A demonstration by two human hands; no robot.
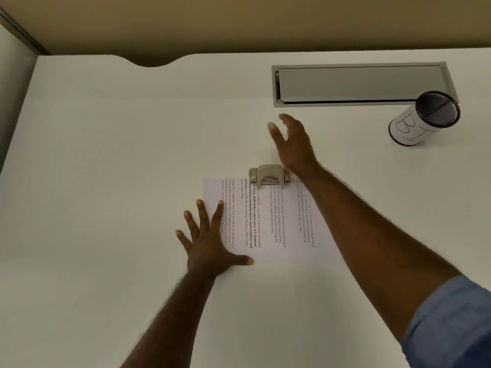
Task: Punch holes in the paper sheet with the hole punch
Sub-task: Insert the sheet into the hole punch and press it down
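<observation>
The fingers point(203, 212) of the left hand point(210, 243) are straight and spread apart, pressed flat on the lower left part of the paper sheet point(265, 224), with the thumb stretched along its near edge. The right hand point(292, 144) hovers open just above the middle of the frame, its fingers extended and loosely apart, gripping nothing; it sits beyond and slightly right of the hole punch point(267, 175), and whether the wrist touches the punch cannot be told. The hole punch is beige and sits at the top edge of the sheet, its mouth over that edge near the centre of the frame. The sheet carries printed text running sideways and lies flat on the pale surface point(106, 155). The right forearm crosses over the right side of the sheet, a rolled blue sleeve point(451, 320) at the lower right. At the upper right, a grey metal hatch point(358, 85) is set into the surface, and a cylindrical mesh cup point(422, 119) wrapped in marked white paper stands just beside its right end.
</observation>
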